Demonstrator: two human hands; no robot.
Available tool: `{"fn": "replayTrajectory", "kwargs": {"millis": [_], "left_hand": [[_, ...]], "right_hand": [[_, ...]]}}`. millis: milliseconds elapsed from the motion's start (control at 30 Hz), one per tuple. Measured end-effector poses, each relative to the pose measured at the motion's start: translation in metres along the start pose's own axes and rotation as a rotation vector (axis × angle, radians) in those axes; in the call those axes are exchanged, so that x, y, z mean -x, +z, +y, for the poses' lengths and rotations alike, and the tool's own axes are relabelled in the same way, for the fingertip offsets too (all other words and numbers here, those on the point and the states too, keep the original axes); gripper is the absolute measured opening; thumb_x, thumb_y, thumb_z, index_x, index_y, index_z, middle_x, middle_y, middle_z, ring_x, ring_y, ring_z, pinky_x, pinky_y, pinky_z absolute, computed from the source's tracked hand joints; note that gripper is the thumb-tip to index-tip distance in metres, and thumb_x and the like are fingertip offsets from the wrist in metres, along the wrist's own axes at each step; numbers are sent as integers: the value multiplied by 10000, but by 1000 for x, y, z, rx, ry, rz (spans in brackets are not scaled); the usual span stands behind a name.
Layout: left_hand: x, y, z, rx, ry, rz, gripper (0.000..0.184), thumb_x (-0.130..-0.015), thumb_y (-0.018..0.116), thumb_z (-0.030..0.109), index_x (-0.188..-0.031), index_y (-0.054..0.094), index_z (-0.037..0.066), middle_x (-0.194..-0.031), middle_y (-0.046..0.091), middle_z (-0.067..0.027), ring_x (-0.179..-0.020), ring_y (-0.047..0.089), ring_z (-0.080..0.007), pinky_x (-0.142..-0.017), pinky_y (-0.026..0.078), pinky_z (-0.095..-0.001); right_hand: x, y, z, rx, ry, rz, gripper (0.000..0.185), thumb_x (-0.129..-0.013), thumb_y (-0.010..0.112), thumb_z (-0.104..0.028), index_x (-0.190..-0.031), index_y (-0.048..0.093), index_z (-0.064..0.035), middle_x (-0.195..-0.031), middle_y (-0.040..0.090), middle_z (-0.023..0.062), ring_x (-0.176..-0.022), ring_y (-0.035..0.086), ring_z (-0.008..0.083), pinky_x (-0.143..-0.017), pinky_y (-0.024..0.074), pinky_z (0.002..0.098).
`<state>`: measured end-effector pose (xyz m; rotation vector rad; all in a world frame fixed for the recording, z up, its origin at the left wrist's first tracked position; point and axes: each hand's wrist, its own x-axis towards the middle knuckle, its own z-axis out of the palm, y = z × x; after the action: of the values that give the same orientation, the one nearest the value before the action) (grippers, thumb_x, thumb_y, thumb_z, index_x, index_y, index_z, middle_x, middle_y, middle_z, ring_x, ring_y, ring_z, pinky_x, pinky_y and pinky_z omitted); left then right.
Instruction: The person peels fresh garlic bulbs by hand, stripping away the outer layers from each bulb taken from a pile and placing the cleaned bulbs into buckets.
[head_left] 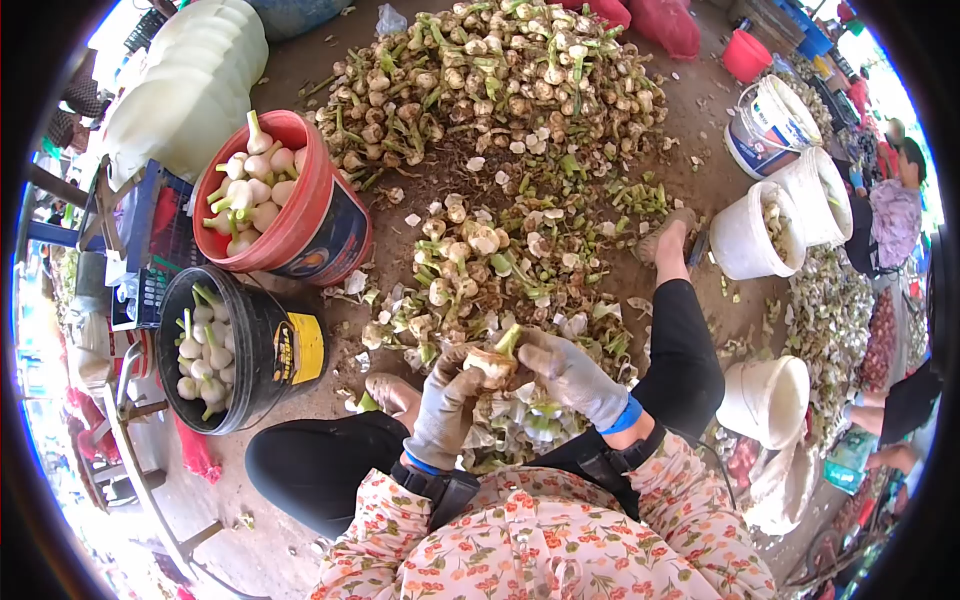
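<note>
A garlic bulb [490, 370] with a short green stem and brownish outer skin is held between my two gloved hands, above a heap of trimmings. My left hand [443, 412] is closed around the bulb's left side, thumb and fingers pressed on it. On the other side, my right hand [572, 375] has its fingers bent in at the stem and upper skin. Both gloves are grey and dirty. Right below and ahead lies a smaller pile of garlic bulbs and peeled skins [470, 260]. The underside of the held bulb is partly hidden by fingers.
A large heap of untrimmed garlic [500, 80] lies farther ahead. To the left stand a red bucket [335, 220] and a black bucket [270, 345], both holding cleaned bulbs. White buckets [735, 235] line the right, near another person [893, 215]. A metal frame [130, 450] stands left.
</note>
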<state>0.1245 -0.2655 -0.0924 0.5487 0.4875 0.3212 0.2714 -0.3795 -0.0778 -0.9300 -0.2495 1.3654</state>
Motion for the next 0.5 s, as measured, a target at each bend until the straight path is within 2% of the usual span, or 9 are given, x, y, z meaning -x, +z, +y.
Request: {"fn": "replayTrajectory", "kwargs": {"millis": [33, 100, 167, 233, 367, 433, 500], "left_hand": [[0, 1, 2, 0, 17, -4, 405, -805, 694, 164, -1164, 547, 44, -1103, 619, -86, -1069, 574, -218, -947, 447, -356], [0, 5, 4, -46, 68, 28, 386, -807, 677, 107, -1161, 543, 27, -1087, 624, -89, -1008, 598, -197, -896, 476, -334], [-1, 10, 4, -61, 117, 70, 379, -789, 679, 31, -1142, 543, -3, -1067, 628, -96, -952, 615, -173, -851, 493, -299], [-1, 8, -1, -170, 172, 126, 408, -770, 690, 1, -1148, 537, 0, -1065, 625, -103, -947, 613, -168, -844, 496, -294], [1, 10, -4, -438, 247, 207, 468, -732, 707, -53, -1159, 526, 6, -1072, 620, -113, -937, 614, -163, -840, 502, -286], [2, 10, -4, -324, 208, 182, 436, -756, 692, -33, -1157, 525, 3, -1056, 623, -109, -925, 621, -170, -835, 511, -302], [2, 11, -2, -197, 160, 141, 399, -785, 674, -4, -1156, 525, 2, -1040, 625, -107, -911, 628, -181, -829, 519, -320]], "right_hand": [[0, 0, 0, 27, -14, 33, 410, -921, 576, -224, -1243, 494, 16, -1117, 580, 38, -1002, 530, 103, -867, 414, 238], [2, 3, -2, 79, -45, 99, 444, -934, 550, -222, -1285, 449, 30, -1167, 552, 45, -1050, 508, 110, -907, 391, 238], [2, 13, -8, 106, -34, 129, 482, -903, 591, -162, -1307, 421, 40, -1138, 558, 52, -1007, 533, 120, -892, 409, 235], [1, 18, -5, 248, -80, 158, 505, -884, 611, -125, -1316, 409, 43, -1111, 566, 50, -959, 558, 115, -852, 437, 227], [-4, 12, 3, 315, -31, 211, 572, -851, 645, -87, -1339, 377, 44, -1022, 586, 43, -810, 575, 89, -718, 472, 210], [-3, 19, -1, 264, -3, 258, 590, -845, 648, -78, -1348, 366, 41, -983, 594, 39, -754, 570, 75, -666, 473, 204], [-6, 14, 5, 119, -6, 206, 616, -833, 654, -64, -1359, 349, 38, -984, 593, 48, -776, 571, 79, -677, 479, 210]]}}
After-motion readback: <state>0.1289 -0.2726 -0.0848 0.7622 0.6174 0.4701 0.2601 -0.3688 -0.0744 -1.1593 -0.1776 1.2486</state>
